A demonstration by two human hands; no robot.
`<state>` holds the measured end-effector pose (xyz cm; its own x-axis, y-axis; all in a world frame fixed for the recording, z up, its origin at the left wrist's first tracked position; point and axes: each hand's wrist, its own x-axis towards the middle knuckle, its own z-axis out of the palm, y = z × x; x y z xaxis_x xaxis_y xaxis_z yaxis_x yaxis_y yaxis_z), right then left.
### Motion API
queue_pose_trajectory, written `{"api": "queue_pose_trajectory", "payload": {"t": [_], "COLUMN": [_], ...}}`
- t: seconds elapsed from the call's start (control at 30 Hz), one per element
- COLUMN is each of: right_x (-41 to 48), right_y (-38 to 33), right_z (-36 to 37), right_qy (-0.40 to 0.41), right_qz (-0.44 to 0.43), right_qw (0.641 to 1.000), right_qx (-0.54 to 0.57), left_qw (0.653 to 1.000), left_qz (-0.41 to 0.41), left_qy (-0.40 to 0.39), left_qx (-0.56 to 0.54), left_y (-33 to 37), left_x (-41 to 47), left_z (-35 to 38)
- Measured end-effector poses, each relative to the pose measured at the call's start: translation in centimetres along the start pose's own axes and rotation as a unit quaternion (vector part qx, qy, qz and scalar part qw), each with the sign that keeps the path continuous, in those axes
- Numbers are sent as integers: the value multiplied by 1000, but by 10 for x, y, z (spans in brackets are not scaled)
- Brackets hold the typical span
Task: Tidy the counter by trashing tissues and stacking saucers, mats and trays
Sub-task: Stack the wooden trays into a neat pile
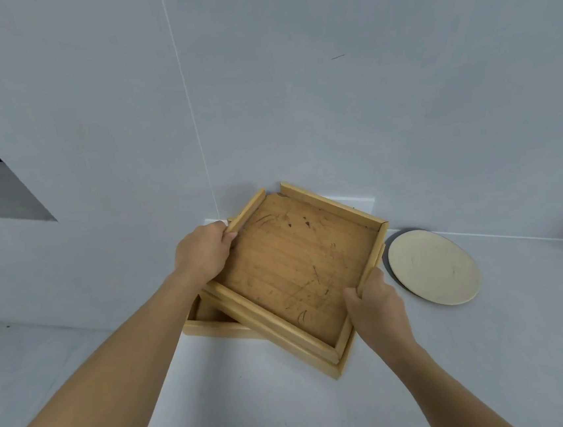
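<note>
Against the tiled wall, on the white worktop [460, 368], both hands clamp the top wooden tray [299, 266]: the left hand [201, 252] closes its grip on the left rim, the right hand [373, 304] pinches the right rim. It sits skewed on the trays below [215, 326]. Just beside the stack, to the right, a cream saucer [433, 266] lies flat.

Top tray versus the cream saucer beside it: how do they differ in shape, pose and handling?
The top tray is square, brown wood with raised rails; the saucer is round, cream and shallow. The tray sits askew on other trays; the saucer lies flat on the counter. The left hand and right hand each have a grip on a tray rail; the saucer is untouched. Both sit near the wall.
</note>
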<state>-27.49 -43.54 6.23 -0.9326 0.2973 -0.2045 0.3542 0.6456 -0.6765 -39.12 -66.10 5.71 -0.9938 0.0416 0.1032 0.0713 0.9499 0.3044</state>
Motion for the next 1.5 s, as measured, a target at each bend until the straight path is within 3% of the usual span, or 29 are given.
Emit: {"api": "queue_pose_trajectory", "payload": {"t": [0.47, 0.7, 0.8, 0.9, 1.03, 1.2, 1.3, 1.5], "right_x": [-4, -2, 0, 1, -6, -9, -11, -11], "right_y": [12, 18, 22, 27, 25, 26, 23, 12], "right_z": [2, -5, -10, -9, -4, 8, 13, 27], "right_qy": [6, 30, 56, 67, 41, -13, -5, 5], "right_qz": [2, -8, -19, -18, 0, 82, 100, 153], "right_qw": [1000, 995, 993, 997, 998, 961, 943, 906], "right_qx": [-9, -99, -101, -43, 56, 265, 317, 394], "left_qw": [1000, 997, 995, 991, 984, 949, 913, 876], "left_qz": [-6, -65, -86, -90, -102, -112, -104, -96], "left_qy": [-2, -23, 18, 52, 18, -65, -133, -258], "left_qx": [10, -24, -42, -79, -148, -287, -371, -396], "left_y": [0, -3, -6, -9, -14, -22, -25, -36], "left_x": [-10, -16, -26, -37, -47, -47, -41, -30], "left_z": [11, 2, -9, -18, -21, -16, -15, -13]}}
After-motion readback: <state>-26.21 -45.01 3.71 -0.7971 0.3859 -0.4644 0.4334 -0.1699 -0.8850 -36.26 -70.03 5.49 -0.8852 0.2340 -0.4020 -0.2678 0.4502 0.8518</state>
